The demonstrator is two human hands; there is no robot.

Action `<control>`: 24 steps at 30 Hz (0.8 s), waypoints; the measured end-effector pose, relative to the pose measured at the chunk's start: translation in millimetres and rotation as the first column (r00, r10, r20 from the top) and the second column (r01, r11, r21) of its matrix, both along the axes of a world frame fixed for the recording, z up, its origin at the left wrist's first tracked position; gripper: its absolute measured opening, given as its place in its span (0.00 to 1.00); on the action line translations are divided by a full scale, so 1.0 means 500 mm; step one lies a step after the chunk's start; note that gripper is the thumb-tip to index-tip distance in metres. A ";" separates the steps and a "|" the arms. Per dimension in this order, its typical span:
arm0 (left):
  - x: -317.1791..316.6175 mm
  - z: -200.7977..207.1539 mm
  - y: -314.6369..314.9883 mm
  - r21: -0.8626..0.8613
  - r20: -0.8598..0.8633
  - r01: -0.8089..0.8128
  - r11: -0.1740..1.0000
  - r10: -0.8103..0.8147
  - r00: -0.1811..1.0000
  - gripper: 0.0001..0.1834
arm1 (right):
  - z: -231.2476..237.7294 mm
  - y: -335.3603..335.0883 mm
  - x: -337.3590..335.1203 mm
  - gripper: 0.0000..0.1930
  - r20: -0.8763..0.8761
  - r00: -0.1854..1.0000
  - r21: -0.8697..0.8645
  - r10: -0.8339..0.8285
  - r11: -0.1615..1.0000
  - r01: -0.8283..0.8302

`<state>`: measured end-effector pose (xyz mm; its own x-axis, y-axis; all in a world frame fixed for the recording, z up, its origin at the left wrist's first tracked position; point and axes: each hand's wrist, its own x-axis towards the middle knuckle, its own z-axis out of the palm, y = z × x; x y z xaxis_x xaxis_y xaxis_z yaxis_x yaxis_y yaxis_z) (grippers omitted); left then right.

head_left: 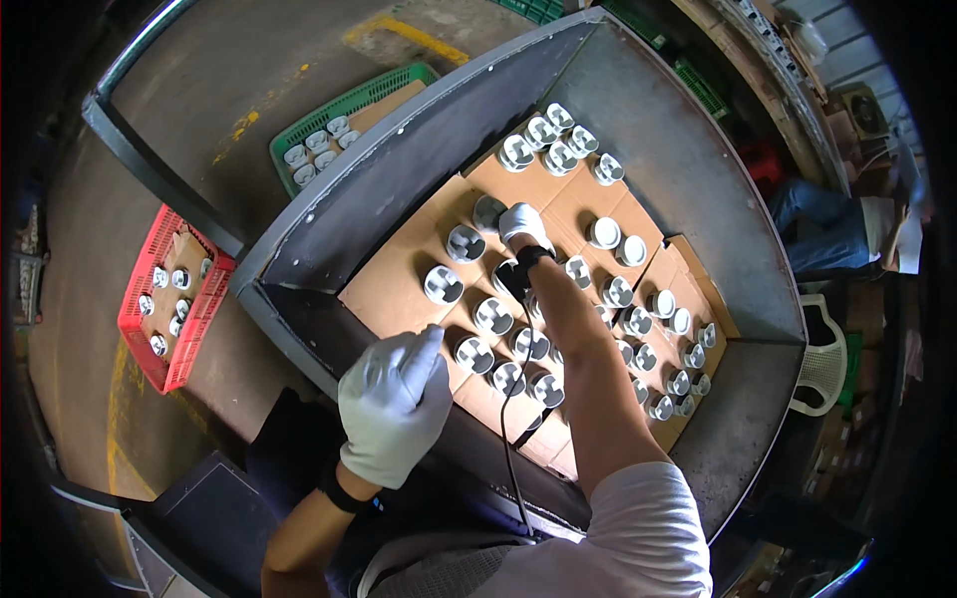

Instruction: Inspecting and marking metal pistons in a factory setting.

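My right hand [523, 225], in a white glove, reaches far into a grey metal bin [678, 130]. Its fingers are closed against the side of a silver metal piston [488, 212], whose round face looks darker than the others. Just nearer stand two more pistons, one [466, 243] close by and another [443, 285] beyond it to the left. My left hand [394, 404], also gloved, is raised over the bin's near left edge. Its fingers are curled together, and I see nothing in them.
Several upright pistons [493, 316] stand in rows on cardboard [399, 261] lining the bin. Outside, a red crate [140, 299] and a green crate [394, 83] hold more pistons. A black cable [513, 448] hangs from my right wrist. Another person [832, 224] is at the far right.
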<state>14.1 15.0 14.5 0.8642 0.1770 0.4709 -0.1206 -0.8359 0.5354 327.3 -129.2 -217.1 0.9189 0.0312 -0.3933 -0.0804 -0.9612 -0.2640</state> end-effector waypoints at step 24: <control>0.009 0.039 0.018 -0.154 -0.331 0.010 0.988 -0.061 0.942 0.22 | -0.066 0.135 0.185 0.13 0.138 0.868 0.836 -0.477 0.527 0.157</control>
<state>18.6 24.0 34.1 0.9741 0.1886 0.1251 0.0581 -0.7428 0.6670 419.6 -61.7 -250.0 0.9878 -0.1453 -0.0565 -0.0961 -0.2820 -0.9546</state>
